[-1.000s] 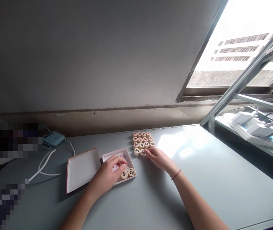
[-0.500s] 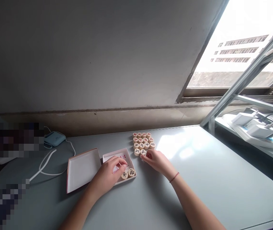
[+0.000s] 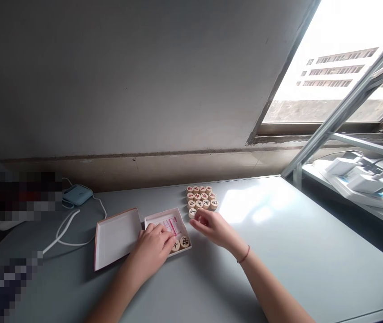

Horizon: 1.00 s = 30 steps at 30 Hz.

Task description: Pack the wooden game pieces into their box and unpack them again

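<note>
My left hand (image 3: 155, 242) reaches into a shallow white box (image 3: 187, 249), fingers bent and close together. Whatever lies under its fingertips is hidden. Beside its thumb, two wooden Chinese chess pieces (image 3: 184, 242) with black characters sit in the box's near right corner. To the right, my right hand (image 3: 213, 226) hovers at the front of a block of chess pieces, thumb and forefinger slightly apart with nothing visible between them. It covers part of the front row, next to a black-marked piece (image 3: 192, 213). Red-marked pieces (image 3: 197, 197) fill the rows behind.
The box's lid (image 3: 119, 240) lies inside-up left of the box. A blue device (image 3: 77, 195) with white cables (image 3: 64, 226) is at the far left. A metal frame and a shelf holding chargers (image 3: 356, 179) border the desk (image 3: 279, 260) on the right.
My left hand has lowered and flattened over the box, covering part of a piece there. My right hand has shifted slightly left and now hides the front-row piece it was touching.
</note>
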{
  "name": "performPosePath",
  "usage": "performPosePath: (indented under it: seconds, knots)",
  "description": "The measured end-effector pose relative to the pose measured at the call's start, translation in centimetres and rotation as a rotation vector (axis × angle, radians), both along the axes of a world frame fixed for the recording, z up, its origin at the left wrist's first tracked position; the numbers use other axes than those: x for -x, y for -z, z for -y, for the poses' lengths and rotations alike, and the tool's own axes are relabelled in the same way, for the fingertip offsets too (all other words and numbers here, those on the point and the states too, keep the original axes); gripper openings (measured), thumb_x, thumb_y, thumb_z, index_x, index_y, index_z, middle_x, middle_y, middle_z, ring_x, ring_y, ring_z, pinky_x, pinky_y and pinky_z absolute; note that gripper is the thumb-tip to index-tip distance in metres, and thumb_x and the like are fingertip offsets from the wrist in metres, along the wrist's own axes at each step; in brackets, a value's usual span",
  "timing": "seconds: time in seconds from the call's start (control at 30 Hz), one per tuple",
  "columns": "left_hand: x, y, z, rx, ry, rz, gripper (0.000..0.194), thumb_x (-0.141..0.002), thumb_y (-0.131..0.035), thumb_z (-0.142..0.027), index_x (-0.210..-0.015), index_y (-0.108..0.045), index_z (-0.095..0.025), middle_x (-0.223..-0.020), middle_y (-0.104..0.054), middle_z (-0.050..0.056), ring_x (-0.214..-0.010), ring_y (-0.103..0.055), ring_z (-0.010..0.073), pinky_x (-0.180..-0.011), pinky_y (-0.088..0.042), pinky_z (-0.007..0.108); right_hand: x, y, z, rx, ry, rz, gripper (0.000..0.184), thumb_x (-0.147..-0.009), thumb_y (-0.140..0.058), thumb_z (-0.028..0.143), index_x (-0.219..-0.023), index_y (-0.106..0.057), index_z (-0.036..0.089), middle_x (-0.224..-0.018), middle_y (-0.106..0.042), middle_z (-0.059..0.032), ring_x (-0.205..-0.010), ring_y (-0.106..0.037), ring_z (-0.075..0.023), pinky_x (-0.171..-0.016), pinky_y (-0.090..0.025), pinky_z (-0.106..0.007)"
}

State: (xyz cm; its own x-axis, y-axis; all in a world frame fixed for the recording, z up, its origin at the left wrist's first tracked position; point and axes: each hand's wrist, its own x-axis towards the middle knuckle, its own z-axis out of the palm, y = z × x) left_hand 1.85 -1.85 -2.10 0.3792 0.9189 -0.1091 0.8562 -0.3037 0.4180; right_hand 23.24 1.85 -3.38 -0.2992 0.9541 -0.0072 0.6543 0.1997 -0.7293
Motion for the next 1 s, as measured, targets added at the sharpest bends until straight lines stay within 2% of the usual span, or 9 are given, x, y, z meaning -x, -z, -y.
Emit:
performPosePath:
  seconds: [0.07, 0.13, 0.2, 0.27, 0.53, 0.63, 0.73, 0.87, 1.0]
  knots:
    - [-0.1, 0.2, 0.2, -0.013, 0.020, -0.037, 0.035, -0.095, -0.035, -0.033, -0.091, -0.069, -0.025, -0.097, -0.065, 0.005, -0.103, -0.053, 0.0264, -0.088, -0.040, 0.040, 1.0, -0.3, 0.6, 0.041, -0.132, -0.076, 0.024, -0.091, -0.043, 0.038, -0.083, -0.058, 0.020, -0.058, -0.044, 0.0051, -0.051, -0.034, -0.0093, -0.049, -0.025, -0.022]
    - [-0.3, 0.3, 0.3, -0.004, 0.020, -0.042, 0.033, -0.095, -0.036, -0.033, -0.091, -0.068, -0.025, -0.098, -0.065, 0.005, -0.102, -0.053, 0.0263, -0.087, -0.040, 0.040, 1.9, -0.1, 1.1, 0.053, -0.184, -0.058, 0.028, -0.093, -0.041, 0.034, -0.078, -0.058, 0.019, -0.055, -0.041, 0.0054, -0.050, -0.032, -0.0090, -0.049, -0.023, -0.022]
    - [-0.4, 0.2, 0.3, 0.009, 0.006, -0.036, 0.030, -0.093, -0.038, -0.032, -0.090, -0.066, -0.023, -0.097, -0.065, 0.005, -0.101, -0.054, 0.0263, -0.086, -0.040, 0.040, 2.5, 0.3, 1.4, 0.036, -0.170, -0.016, 0.032, -0.093, -0.041, 0.031, -0.066, -0.052, 0.018, -0.053, -0.039, 0.0051, -0.049, -0.029, -0.0088, -0.049, -0.021, -0.023]
    - [-0.5, 0.1, 0.3, 0.011, -0.006, -0.020, 0.027, -0.092, -0.040, -0.031, -0.088, -0.065, -0.022, -0.095, -0.065, 0.004, -0.099, -0.055, 0.0260, -0.087, -0.039, 0.040, 2.9, 0.7, 1.4, 0.014, -0.145, 0.001, 0.033, -0.093, -0.041, 0.028, -0.062, -0.048, 0.018, -0.053, -0.040, 0.0044, -0.050, -0.029, -0.0089, -0.049, -0.021, -0.023]
    - [-0.2, 0.1, -0.2, 0.036, -0.024, 0.117, 0.020, -0.090, -0.040, -0.030, -0.080, -0.056, -0.022, -0.087, -0.064, 0.001, -0.086, -0.059, 0.0204, -0.082, -0.042, 0.036, 3.2, 1.2, 1.2, -0.064, -0.118, -0.041, 0.026, -0.093, -0.042, 0.025, -0.074, -0.059, 0.018, -0.069, -0.060, -0.0015, -0.058, -0.045, -0.0113, -0.054, -0.029, -0.023]
    - [-0.2, 0.5, -0.7, -0.042, -0.063, 0.246, 0.018, -0.089, -0.042, -0.032, -0.083, -0.057, -0.023, -0.090, -0.064, 0.002, -0.085, -0.060, 0.0198, -0.078, -0.044, 0.033, 3.1, 1.0, 1.2, -0.095, -0.059, -0.109, 0.023, -0.093, -0.042, 0.027, -0.085, -0.062, 0.018, -0.068, -0.059, -0.0007, -0.058, -0.046, -0.0111, -0.054, -0.032, -0.023]
    - [-0.4, 0.7, -1.0, -0.109, -0.148, 0.441, 0.018, -0.089, -0.046, -0.037, -0.090, -0.057, -0.023, -0.093, -0.064, 0.003, -0.088, -0.061, 0.0205, -0.080, -0.046, 0.033, 3.0, 0.5, 1.6, -0.158, -0.051, -0.188, 0.017, -0.087, -0.052, 0.027, -0.100, -0.060, 0.019, -0.071, -0.059, 0.0010, -0.057, -0.045, -0.0099, -0.054, -0.035, -0.022]
    - [-0.8, 0.7, -0.9, 0.076, -0.228, 0.736, 0.027, -0.088, -0.051, -0.046, -0.101, -0.057, -0.023, -0.100, -0.067, 0.004, -0.093, -0.064, 0.0201, -0.084, -0.049, 0.032, 3.2, 0.0, 2.2, -0.144, -0.134, -0.336, 0.015, -0.084, -0.057, 0.027, -0.098, -0.058, 0.021, -0.078, -0.060, 0.0005, -0.062, -0.050, -0.0096, -0.055, -0.041, -0.021]
    - [-1.1, 1.0, -0.9, 0.199, -0.259, 0.947, 0.033, -0.086, -0.056, -0.049, -0.102, -0.057, -0.020, -0.101, -0.067, 0.006, -0.098, -0.064, 0.0211, -0.086, -0.051, 0.033, 3.2, -0.2, 2.1, -0.051, -0.123, -0.476, 0.014, -0.087, -0.056, 0.033, -0.093, -0.058, 0.020, -0.088, -0.061, -0.0026, -0.073, -0.058, -0.0117, -0.055, -0.045, -0.020]
